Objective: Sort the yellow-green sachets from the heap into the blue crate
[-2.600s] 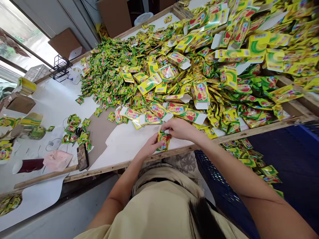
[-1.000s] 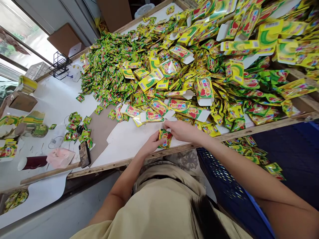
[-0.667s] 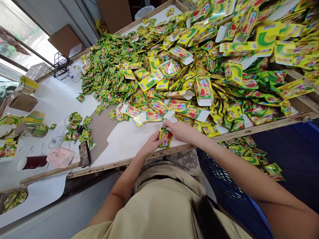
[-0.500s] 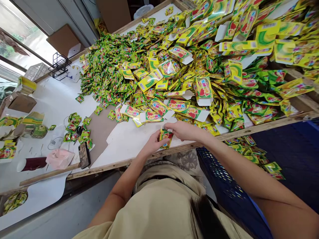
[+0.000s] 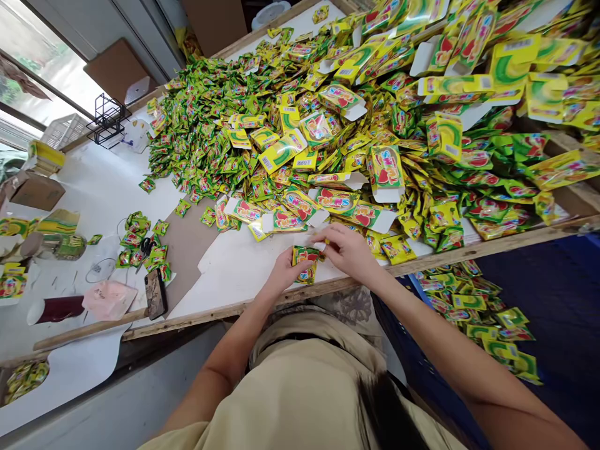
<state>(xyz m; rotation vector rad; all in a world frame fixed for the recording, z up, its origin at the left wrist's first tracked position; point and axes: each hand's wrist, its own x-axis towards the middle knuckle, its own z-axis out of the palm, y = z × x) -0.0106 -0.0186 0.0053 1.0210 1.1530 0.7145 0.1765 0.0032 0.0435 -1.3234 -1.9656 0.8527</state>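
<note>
My left hand [image 5: 284, 271] is closed around a small green, yellow and red TWINS candy pack [image 5: 304, 261], its thumb across the front. The pack is held just above the table's near edge. At the pack's upper right corner, my right hand [image 5: 345, 250] has thumb and fingers pinched together. Something small and white shows at those fingertips; I cannot make out whether it is a flap of the pack. Just beyond both hands lie several TWINS boxes [image 5: 334, 199] with white flaps sticking out.
A large heap of small green sachets [image 5: 201, 134] and yellow boxes covers the far table. To the left are a phone [image 5: 155, 294], scissors [image 5: 149, 245], a jar [image 5: 59, 245] and a black wire rack [image 5: 107, 119]. A blue crate [image 5: 562, 300] holding packs stands below the right edge.
My right hand has shifted from the top of the pack to its upper right corner, fingers now pinched. The pack has moved slightly left in view. More of the crate's packs show.
</note>
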